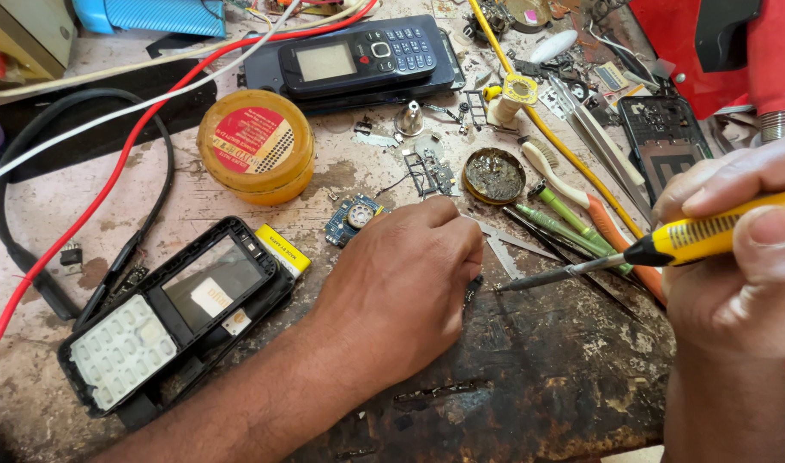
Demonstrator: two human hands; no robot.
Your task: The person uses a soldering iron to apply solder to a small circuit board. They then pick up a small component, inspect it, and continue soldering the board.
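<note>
My right hand [739, 257] grips a yellow-handled screwdriver [667, 244], its metal shaft pointing left and down toward the worn bench top. My left hand [401, 287] rests knuckles-up on the bench, fingers curled around a small dark part [472, 290] that is mostly hidden; the screwdriver tip ends just right of it. A black phone front housing [174, 317] with white keypad lies open-side up left of my left forearm. A small blue circuit board [352, 216] sits just beyond my left hand.
A round yellow tin [257, 156] and a dark keypad phone [358, 58] stand further back. Red, white and black cables [109, 184] loop across the left. Tweezers [598, 137], green tools [572, 227], a toothbrush and a small dirty tin [493, 176] crowd the middle right. A red device [709, 47] sits top right.
</note>
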